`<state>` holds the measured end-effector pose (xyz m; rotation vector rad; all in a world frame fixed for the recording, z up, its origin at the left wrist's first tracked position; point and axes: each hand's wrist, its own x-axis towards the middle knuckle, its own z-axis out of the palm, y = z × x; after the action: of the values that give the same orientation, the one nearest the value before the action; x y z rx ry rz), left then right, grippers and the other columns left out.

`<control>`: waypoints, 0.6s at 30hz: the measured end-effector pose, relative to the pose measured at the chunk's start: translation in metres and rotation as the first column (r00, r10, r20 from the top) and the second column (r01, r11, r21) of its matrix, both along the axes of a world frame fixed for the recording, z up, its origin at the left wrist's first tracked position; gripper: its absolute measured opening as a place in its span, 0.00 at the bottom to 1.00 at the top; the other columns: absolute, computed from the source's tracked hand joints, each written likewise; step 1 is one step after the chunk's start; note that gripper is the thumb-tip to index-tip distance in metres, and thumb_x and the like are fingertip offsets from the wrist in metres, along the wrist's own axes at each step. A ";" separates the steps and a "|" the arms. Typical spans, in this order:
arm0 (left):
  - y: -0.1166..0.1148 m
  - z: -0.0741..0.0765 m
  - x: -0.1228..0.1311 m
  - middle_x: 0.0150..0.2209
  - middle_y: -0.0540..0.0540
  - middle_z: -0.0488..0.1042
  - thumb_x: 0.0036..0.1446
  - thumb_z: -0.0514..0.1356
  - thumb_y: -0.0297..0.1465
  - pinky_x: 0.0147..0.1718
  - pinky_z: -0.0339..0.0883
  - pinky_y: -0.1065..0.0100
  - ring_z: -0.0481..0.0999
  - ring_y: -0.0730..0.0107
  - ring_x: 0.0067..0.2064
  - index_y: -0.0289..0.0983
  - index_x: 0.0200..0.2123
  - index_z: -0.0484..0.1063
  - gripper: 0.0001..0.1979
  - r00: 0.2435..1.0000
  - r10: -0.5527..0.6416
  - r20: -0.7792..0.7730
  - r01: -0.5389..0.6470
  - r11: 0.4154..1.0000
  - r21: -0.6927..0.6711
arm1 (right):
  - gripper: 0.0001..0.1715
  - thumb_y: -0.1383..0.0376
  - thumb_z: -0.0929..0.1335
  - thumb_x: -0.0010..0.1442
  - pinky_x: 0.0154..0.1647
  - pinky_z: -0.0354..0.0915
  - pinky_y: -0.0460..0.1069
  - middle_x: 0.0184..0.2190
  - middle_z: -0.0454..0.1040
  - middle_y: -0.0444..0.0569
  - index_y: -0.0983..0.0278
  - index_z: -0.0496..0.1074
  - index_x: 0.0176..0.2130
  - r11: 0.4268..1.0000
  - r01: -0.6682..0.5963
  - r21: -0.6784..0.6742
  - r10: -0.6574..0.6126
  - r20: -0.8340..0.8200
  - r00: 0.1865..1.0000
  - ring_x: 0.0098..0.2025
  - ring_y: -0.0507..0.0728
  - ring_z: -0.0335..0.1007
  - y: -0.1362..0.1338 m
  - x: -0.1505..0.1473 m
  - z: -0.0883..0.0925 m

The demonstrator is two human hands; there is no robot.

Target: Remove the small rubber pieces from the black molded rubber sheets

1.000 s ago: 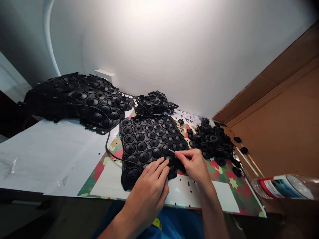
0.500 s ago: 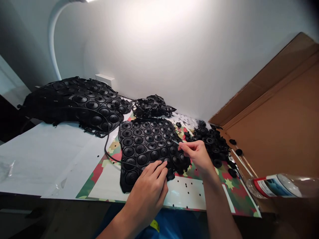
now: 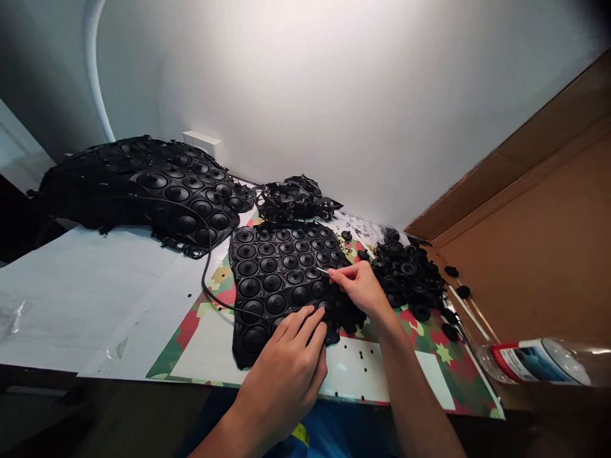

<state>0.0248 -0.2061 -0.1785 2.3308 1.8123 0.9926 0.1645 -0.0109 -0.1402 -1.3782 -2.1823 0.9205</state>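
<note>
A black rubber sheet [image 3: 275, 303] with rows of round, knobbed discs moulded into it lies in front of me. My left hand [image 3: 289, 359] rests on its near edge, palm down, fingers stretched out over the discs. A black cable [image 3: 206, 283] runs across the sheet's left side and disappears by that hand. Between thumb and forefinger, my right hand [image 3: 359, 285] pinches a thin silvery tool [image 3: 323, 271]. Its tip points left at a disc right of the sheet's middle; whether it touches I cannot tell. The tool's rear end is hidden in the fingers.
More disc sheets [image 3: 157, 184] are heaped at the back left, with torn black scraps [image 3: 296, 197] behind my sheet. Loose black discs [image 3: 410, 270] pile up on the right, near a cardboard wall [image 3: 534, 210] and a clear labelled bottle [image 3: 534, 361]. Small black bits dot the table.
My right hand has moved left with the tool, whose tip is now at a disc farther left. The left hand stays on the near edge. The view has shifted slightly.
</note>
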 end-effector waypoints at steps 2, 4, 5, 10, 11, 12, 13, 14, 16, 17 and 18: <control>0.000 -0.001 0.000 0.68 0.40 0.76 0.74 0.56 0.28 0.68 0.70 0.49 0.72 0.51 0.72 0.34 0.61 0.76 0.17 1.000 0.002 -0.004 -0.002 1.000 -0.002 | 0.33 0.42 0.71 0.63 0.29 0.53 0.50 0.18 0.69 0.45 0.67 0.87 0.30 1.000 0.002 -0.024 -0.001 0.012 1.000 0.24 0.53 0.57 0.000 -0.001 -0.001; -0.001 -0.001 0.000 0.68 0.40 0.76 0.75 0.56 0.28 0.68 0.69 0.49 0.72 0.51 0.72 0.34 0.61 0.76 0.17 1.000 0.003 -0.007 -0.003 1.000 0.002 | 0.33 0.41 0.71 0.63 0.29 0.53 0.50 0.18 0.68 0.44 0.66 0.87 0.31 0.999 0.008 -0.031 -0.007 0.020 1.000 0.25 0.53 0.57 0.000 -0.002 -0.001; -0.001 -0.001 0.000 0.68 0.40 0.76 0.75 0.55 0.29 0.69 0.69 0.49 0.72 0.51 0.72 0.34 0.61 0.76 0.17 1.000 0.004 -0.008 -0.004 1.000 0.004 | 0.33 0.41 0.71 0.63 0.29 0.53 0.50 0.18 0.67 0.44 0.66 0.87 0.31 1.000 0.011 -0.028 -0.011 0.024 1.000 0.25 0.53 0.58 0.000 -0.003 -0.001; 0.000 0.000 0.000 0.68 0.40 0.76 0.75 0.55 0.29 0.68 0.69 0.49 0.72 0.51 0.72 0.34 0.61 0.76 0.17 1.000 0.003 -0.006 -0.003 1.000 -0.003 | 0.33 0.41 0.70 0.64 0.28 0.53 0.50 0.18 0.67 0.44 0.66 0.87 0.31 1.000 0.012 -0.012 -0.012 0.041 0.999 0.25 0.53 0.59 -0.001 -0.003 0.000; 0.000 0.000 0.000 0.68 0.40 0.76 0.75 0.55 0.29 0.68 0.69 0.49 0.72 0.51 0.72 0.34 0.61 0.76 0.17 1.000 0.002 -0.004 -0.002 1.000 -0.005 | 0.34 0.40 0.70 0.64 0.28 0.52 0.49 0.18 0.67 0.44 0.66 0.87 0.31 1.000 0.008 -0.008 -0.007 0.041 0.999 0.25 0.53 0.59 -0.002 -0.003 0.000; 0.000 0.000 0.000 0.68 0.40 0.76 0.75 0.55 0.29 0.68 0.69 0.49 0.72 0.51 0.72 0.34 0.61 0.76 0.17 1.000 0.000 -0.003 0.000 1.000 -0.006 | 0.34 0.40 0.70 0.65 0.28 0.52 0.49 0.18 0.68 0.44 0.66 0.87 0.31 1.000 0.002 -0.004 -0.002 0.040 0.999 0.25 0.53 0.60 -0.002 -0.003 0.001; 0.001 0.000 0.000 0.68 0.40 0.76 0.75 0.55 0.29 0.68 0.69 0.49 0.72 0.51 0.71 0.34 0.61 0.76 0.17 1.000 -0.001 -0.001 0.001 1.000 -0.006 | 0.34 0.40 0.70 0.65 0.28 0.52 0.49 0.18 0.68 0.44 0.66 0.87 0.31 1.000 -0.002 0.001 0.002 0.039 0.999 0.25 0.53 0.60 -0.002 -0.002 0.002; 0.001 0.000 0.000 0.68 0.40 0.76 0.75 0.55 0.29 0.68 0.69 0.49 0.72 0.51 0.72 0.34 0.61 0.76 0.17 1.000 -0.001 0.001 0.001 1.000 -0.006 | 0.34 0.40 0.70 0.64 0.28 0.53 0.49 0.19 0.69 0.45 0.66 0.87 0.30 1.000 -0.006 0.005 0.006 0.038 0.999 0.25 0.54 0.61 -0.003 -0.002 0.002; 0.001 0.000 0.000 0.68 0.40 0.76 0.75 0.55 0.29 0.69 0.69 0.49 0.71 0.51 0.72 0.34 0.61 0.76 0.17 1.000 0.001 0.004 -0.001 1.000 -0.006 | 0.34 0.40 0.70 0.64 0.27 0.53 0.49 0.19 0.70 0.45 0.65 0.87 0.30 1.000 -0.008 0.012 0.007 0.037 0.999 0.25 0.54 0.62 -0.003 -0.001 0.003; 0.000 -0.001 0.000 0.68 0.40 0.76 0.75 0.55 0.29 0.69 0.69 0.49 0.71 0.51 0.72 0.34 0.61 0.76 0.17 1.000 0.000 0.005 0.000 1.000 -0.007 | 0.34 0.40 0.70 0.64 0.27 0.53 0.49 0.19 0.70 0.46 0.65 0.88 0.30 1.000 -0.006 0.014 0.005 0.037 0.999 0.25 0.54 0.62 -0.003 -0.001 0.003; 0.000 -0.001 0.000 0.68 0.40 0.76 0.75 0.55 0.29 0.68 0.69 0.49 0.71 0.51 0.72 0.34 0.61 0.76 0.17 1.000 0.000 0.007 0.000 1.000 -0.007 | 0.34 0.40 0.70 0.64 0.27 0.53 0.49 0.19 0.71 0.46 0.65 0.88 0.31 1.000 -0.003 0.014 0.003 0.037 0.999 0.25 0.54 0.62 -0.003 -0.001 0.003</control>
<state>0.0246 -0.2060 -0.1793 2.3204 1.8100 0.9908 0.1639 -0.0143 -0.1374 -1.3970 -2.2143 0.8862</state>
